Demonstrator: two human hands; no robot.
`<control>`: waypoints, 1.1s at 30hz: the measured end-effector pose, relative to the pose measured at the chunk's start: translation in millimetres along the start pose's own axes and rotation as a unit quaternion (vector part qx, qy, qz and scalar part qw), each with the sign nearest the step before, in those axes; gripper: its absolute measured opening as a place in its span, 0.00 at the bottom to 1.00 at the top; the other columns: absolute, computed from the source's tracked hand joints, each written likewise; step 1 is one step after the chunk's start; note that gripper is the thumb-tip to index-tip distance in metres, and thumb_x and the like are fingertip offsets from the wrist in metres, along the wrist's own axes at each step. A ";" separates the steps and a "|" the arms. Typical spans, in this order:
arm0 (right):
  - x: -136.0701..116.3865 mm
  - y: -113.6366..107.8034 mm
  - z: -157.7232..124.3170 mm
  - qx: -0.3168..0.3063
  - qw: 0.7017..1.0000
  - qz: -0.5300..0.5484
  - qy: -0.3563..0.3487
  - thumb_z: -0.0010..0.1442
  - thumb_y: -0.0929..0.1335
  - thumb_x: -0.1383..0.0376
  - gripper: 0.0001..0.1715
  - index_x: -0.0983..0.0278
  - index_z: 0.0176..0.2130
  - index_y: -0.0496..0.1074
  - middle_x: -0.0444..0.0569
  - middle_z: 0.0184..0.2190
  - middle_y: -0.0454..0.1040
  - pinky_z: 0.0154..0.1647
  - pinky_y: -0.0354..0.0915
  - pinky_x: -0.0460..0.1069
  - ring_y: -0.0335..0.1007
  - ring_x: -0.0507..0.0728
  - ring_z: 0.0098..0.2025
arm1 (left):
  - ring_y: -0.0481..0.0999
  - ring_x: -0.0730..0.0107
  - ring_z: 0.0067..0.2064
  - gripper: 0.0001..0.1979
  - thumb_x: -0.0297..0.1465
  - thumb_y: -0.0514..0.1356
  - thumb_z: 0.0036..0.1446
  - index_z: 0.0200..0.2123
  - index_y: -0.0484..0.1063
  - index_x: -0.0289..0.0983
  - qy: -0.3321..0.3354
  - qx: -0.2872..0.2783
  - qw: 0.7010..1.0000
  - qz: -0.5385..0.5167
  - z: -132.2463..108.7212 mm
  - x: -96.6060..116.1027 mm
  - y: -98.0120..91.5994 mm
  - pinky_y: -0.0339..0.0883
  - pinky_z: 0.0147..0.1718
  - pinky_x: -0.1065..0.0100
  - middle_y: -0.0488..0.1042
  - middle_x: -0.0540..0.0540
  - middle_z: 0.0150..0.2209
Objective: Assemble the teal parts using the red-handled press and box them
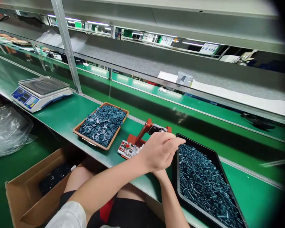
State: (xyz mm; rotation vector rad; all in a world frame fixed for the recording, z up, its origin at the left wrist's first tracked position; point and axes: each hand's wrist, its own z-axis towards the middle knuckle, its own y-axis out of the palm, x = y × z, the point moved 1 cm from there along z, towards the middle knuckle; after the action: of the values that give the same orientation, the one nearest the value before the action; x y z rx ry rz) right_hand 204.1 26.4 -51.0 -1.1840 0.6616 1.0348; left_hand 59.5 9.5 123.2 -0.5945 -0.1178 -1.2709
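Note:
My left hand (159, 151) reaches across in front of a small red-and-silver clamp fixture (146, 129) on the green bench. Its fingers are curled closed, with the thumb side pointing right toward the black tray; what they hold, if anything, is hidden. Under it, only the wrist end of my right hand (159, 174) shows, and its fingers are out of sight behind the left. The fixture's metal bed (128, 149) pokes out left of my hands, below its raised red arm. A black tray (178, 177) heaped with thin dark strips stands just right of both hands.
Left of the fixture sits an orange-brown tray (127, 114) full of small dark blue-grey pieces. Beyond it is a weighing scale (41, 91). An open cardboard box (21, 186) and clear plastic bags (9, 133) lie below the bench. A metal post (67, 47) and shelf rise behind.

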 end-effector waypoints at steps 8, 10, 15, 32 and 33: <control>-2.5 1.3 -2.4 -0.015 0.993 -0.114 0.024 0.59 0.65 0.52 0.19 0.62 0.36 0.78 0.52 0.36 0.82 0.47 0.73 0.58 0.78 0.66 0.43 | 0.80 0.60 0.45 0.24 0.41 0.46 0.73 0.68 0.57 0.43 -0.172 -0.135 0.960 -0.177 84.3 -45.3 -7.6 0.73 0.49 0.58 0.79 0.44 0.44; -5.1 4.7 -6.6 0.005 0.993 -0.117 0.017 0.60 0.65 0.51 0.21 0.63 0.42 0.78 0.55 0.42 0.81 0.49 0.73 0.59 0.77 0.67 0.46 | 0.78 0.56 0.51 0.26 0.42 0.46 0.73 0.70 0.54 0.44 -0.160 -0.098 0.968 -0.165 72.6 -45.8 -10.5 0.71 0.54 0.54 0.78 0.41 0.49; -8.1 13.2 -13.2 0.025 0.991 -0.133 -0.008 0.62 0.66 0.53 0.23 0.64 0.48 0.78 0.58 0.46 0.80 0.53 0.71 0.61 0.76 0.67 0.48 | 0.68 0.51 0.64 0.26 0.37 0.52 0.69 0.67 0.60 0.40 -0.185 0.020 0.982 0.021 -32.6 -67.2 -27.0 0.60 0.66 0.46 0.71 0.37 0.62; -13.7 22.5 -3.6 0.019 0.993 -0.113 0.027 0.62 0.64 0.52 0.24 0.63 0.46 0.80 0.58 0.49 0.80 0.60 0.67 0.61 0.75 0.69 0.54 | 0.83 0.57 0.44 0.29 0.50 0.43 0.71 0.50 0.71 0.33 -0.522 0.095 0.821 -0.211 -137.8 -144.9 -24.6 0.73 0.52 0.56 0.83 0.35 0.39; -14.5 20.6 -3.2 0.021 0.994 -0.108 0.020 0.62 0.64 0.52 0.25 0.64 0.46 0.80 0.58 0.50 0.80 0.61 0.67 0.62 0.74 0.68 0.54 | 0.82 0.57 0.48 0.27 0.49 0.46 0.70 0.50 0.70 0.33 -0.515 0.100 0.828 -0.199 -138.5 -143.4 -24.7 0.71 0.54 0.56 0.83 0.34 0.43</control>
State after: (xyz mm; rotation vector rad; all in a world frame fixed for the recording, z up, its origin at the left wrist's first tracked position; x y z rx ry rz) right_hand 179.8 19.8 -48.1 -1.2135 0.5705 0.8136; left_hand -40.7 62.4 -42.7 -1.0580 -1.3214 -1.1764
